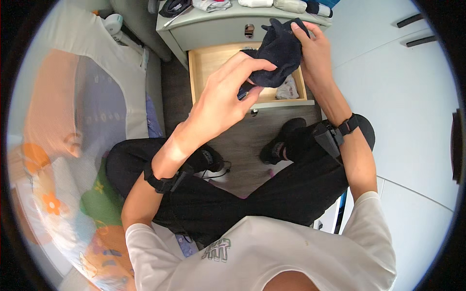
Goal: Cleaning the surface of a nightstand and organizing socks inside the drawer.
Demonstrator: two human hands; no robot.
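Note:
A dark navy cloth item (278,52), bunched up and sock-like, hangs in the air between my hands above an open wooden drawer (193,78). My right hand (314,47) grips its upper right end, thumb over the fabric. At its lower left, my left hand (233,83) holds the cloth between the fingers and the thumb. Inside the drawer's right front corner lies a crumpled whitish item (287,89). Other dark fabric shows behind my left fingers; whether it belongs to the same piece, I cannot tell.
On top of the grey-green nightstand (211,35) lie several folded or rolled cloth items (290,5). White cabinet doors (393,109) with black handles rise on the right. To the left is a bed with a mesh side guard (98,94). A thin black cable (222,174) lies near my left foot.

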